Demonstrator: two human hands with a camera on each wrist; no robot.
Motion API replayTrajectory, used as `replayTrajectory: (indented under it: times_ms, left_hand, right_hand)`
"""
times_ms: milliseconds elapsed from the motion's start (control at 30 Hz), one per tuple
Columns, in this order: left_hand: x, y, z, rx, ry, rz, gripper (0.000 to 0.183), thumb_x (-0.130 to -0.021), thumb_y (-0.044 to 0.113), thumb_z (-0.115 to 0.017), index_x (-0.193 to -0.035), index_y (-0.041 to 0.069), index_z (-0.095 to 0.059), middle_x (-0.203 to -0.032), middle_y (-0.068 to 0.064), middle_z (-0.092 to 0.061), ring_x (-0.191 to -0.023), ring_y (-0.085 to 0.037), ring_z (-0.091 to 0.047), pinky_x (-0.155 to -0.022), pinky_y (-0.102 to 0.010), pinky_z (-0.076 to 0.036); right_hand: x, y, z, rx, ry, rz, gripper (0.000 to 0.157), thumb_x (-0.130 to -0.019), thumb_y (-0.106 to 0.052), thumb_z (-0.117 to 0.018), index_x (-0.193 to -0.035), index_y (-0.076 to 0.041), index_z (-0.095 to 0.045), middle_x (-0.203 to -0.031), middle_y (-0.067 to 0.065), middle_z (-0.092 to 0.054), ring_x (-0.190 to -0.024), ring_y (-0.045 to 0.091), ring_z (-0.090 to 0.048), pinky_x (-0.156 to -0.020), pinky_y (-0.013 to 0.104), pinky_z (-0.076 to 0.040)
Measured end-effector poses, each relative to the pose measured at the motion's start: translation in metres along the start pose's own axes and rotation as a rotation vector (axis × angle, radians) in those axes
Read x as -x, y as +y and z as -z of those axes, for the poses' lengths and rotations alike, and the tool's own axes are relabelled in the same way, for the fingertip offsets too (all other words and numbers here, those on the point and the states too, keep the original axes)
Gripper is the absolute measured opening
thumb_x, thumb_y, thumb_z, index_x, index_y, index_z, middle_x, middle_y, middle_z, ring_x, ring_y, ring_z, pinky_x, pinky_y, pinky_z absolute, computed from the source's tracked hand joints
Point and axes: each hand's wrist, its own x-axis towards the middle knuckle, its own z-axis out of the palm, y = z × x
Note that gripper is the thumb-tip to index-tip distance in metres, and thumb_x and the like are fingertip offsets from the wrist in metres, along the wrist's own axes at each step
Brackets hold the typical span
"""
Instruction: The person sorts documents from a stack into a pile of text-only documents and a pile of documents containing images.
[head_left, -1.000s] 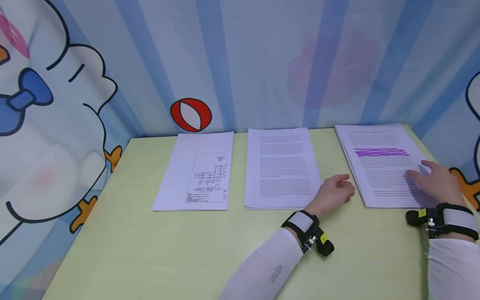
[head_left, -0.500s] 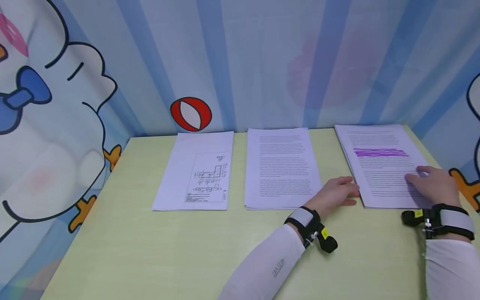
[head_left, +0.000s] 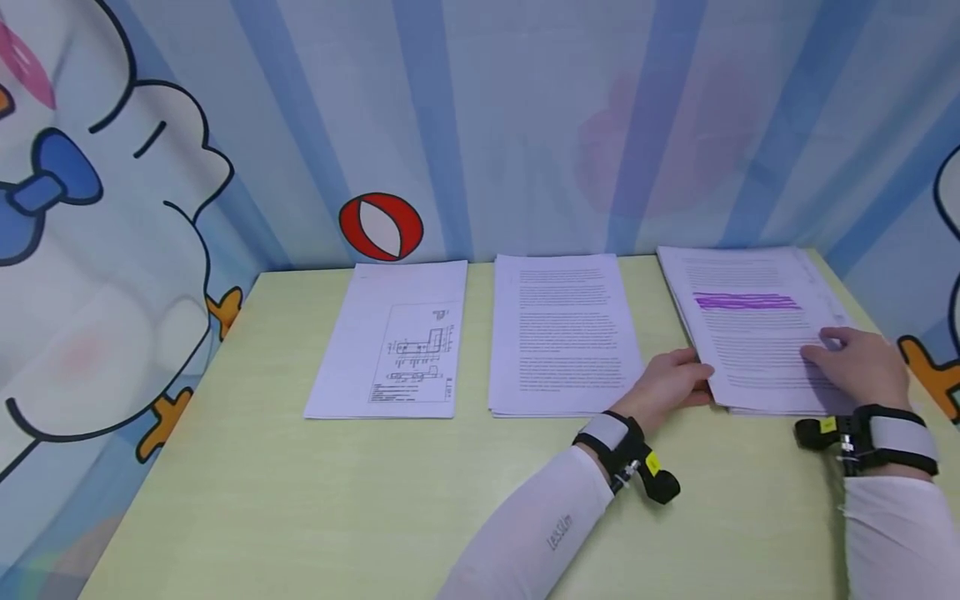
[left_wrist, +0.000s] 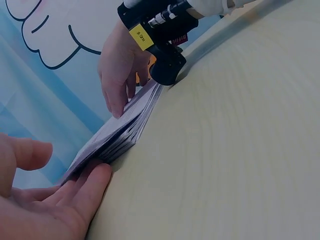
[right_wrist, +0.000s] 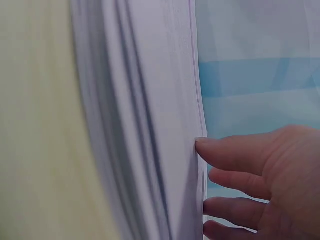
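A thick stack of printed pages (head_left: 750, 354), with purple highlighter strokes across its top sheet, lies at the table's right. My left hand (head_left: 663, 383) is at its left edge. In the left wrist view, that hand's straight fingers (left_wrist: 92, 187) reach beneath the lifted upper sheets, while the thumb stays apart from the paper. On the right part of the top sheet rests my right hand (head_left: 866, 367), fingertips touching the page. The right wrist view shows this hand (right_wrist: 270, 175) with extended fingers against the paper and layered sheet edges beside it.
A middle stack of text pages (head_left: 566, 333) lies left of my left hand. Farther left is a stack topped by a technical drawing (head_left: 397, 350). All lie on a pale wooden table (head_left: 337, 500), with a blue striped cartoon curtain (head_left: 525, 125) behind.
My left hand has moved right to the highlighted stack, its fingers now under the edge. The upper sheets have shifted left and lifted slightly. The right hand slid a little left.
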Motion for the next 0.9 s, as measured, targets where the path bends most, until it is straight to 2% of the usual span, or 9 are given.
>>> replayTrajectory:
  times_ms: [100,200,333,467,633,733,800,900]
  left_hand:
    - [-0.002,-0.001,0.0,0.025,-0.001,-0.025,0.029,-0.089,0.005,-0.054,-0.118,0.002,-0.059,-0.103,-0.012,-0.069,-0.094,-0.025,-0.066,-0.091,-0.047,-0.051]
    - [-0.003,-0.002,0.0,0.037,0.025,-0.042,0.025,-0.088,0.003,-0.053,-0.112,0.002,-0.062,-0.102,-0.012,-0.069,-0.095,-0.026,-0.066,-0.09,-0.048,-0.052]
    - [-0.004,-0.002,0.0,0.02,0.118,-0.065,0.023,-0.086,0.003,-0.055,-0.108,0.004,-0.063,-0.1,-0.012,-0.07,-0.093,-0.024,-0.066,-0.088,-0.047,-0.052]
    - [-0.003,0.0,0.001,0.021,0.219,-0.094,0.02,-0.085,0.003,-0.057,-0.104,0.003,-0.064,-0.095,-0.012,-0.071,-0.087,-0.024,-0.067,-0.084,-0.046,-0.054]
    - [0.001,0.008,0.004,-0.106,0.323,-0.141,0.02,-0.081,-0.002,-0.054,-0.098,0.002,-0.063,-0.087,-0.004,-0.064,-0.077,-0.013,-0.056,-0.077,-0.032,-0.049]
    - [0.003,0.011,0.009,-0.143,0.34,-0.157,0.023,-0.08,-0.004,-0.05,-0.098,0.002,-0.062,-0.087,-0.003,-0.061,-0.075,-0.013,-0.05,-0.075,-0.03,-0.044]
    - [0.004,0.01,0.013,-0.127,0.325,-0.156,0.024,-0.081,-0.004,-0.049,-0.1,0.004,-0.063,-0.089,-0.004,-0.064,-0.076,-0.013,-0.052,-0.077,-0.031,-0.045]
    - [0.003,0.006,0.023,-0.12,0.288,-0.163,0.028,-0.083,-0.003,-0.049,-0.106,0.007,-0.063,-0.097,-0.005,-0.067,-0.084,-0.013,-0.057,-0.085,-0.033,-0.047]
  right_hand:
    - [0.002,-0.005,0.001,0.009,-0.004,0.071,0.063,-0.091,-0.032,-0.052,-0.129,0.017,-0.042,-0.123,0.045,-0.045,-0.11,0.058,-0.039,-0.086,0.066,-0.035]
    - [0.003,-0.01,0.0,-0.002,0.007,0.101,0.061,-0.09,-0.032,-0.052,-0.127,0.016,-0.045,-0.121,0.043,-0.049,-0.107,0.057,-0.042,-0.08,0.063,-0.037]
    - [0.003,-0.016,-0.003,-0.035,0.038,0.095,0.058,-0.092,-0.032,-0.051,-0.126,0.014,-0.048,-0.116,0.041,-0.053,-0.101,0.054,-0.048,-0.072,0.057,-0.039]
    - [0.004,-0.023,-0.004,-0.068,0.047,0.077,0.057,-0.093,-0.033,-0.048,-0.127,0.013,-0.049,-0.115,0.04,-0.054,-0.101,0.054,-0.049,-0.073,0.058,-0.039]
    - [0.005,-0.03,-0.005,-0.084,0.062,0.09,0.055,-0.093,-0.032,-0.048,-0.126,0.012,-0.051,-0.113,0.039,-0.055,-0.1,0.054,-0.05,-0.073,0.058,-0.039]
    - [0.006,-0.033,-0.007,-0.102,0.064,0.13,0.058,-0.093,-0.036,-0.047,-0.125,0.012,-0.051,-0.112,0.039,-0.056,-0.098,0.052,-0.052,-0.071,0.056,-0.04]
    - [0.008,-0.036,-0.01,-0.124,0.05,0.172,0.061,-0.093,-0.04,-0.046,-0.127,0.011,-0.05,-0.113,0.039,-0.055,-0.099,0.052,-0.051,-0.072,0.057,-0.04]
    - [0.008,-0.043,-0.016,-0.157,-0.005,0.232,0.068,-0.093,-0.044,-0.044,-0.133,0.01,-0.043,-0.124,0.041,-0.049,-0.11,0.055,-0.045,-0.081,0.064,-0.038]
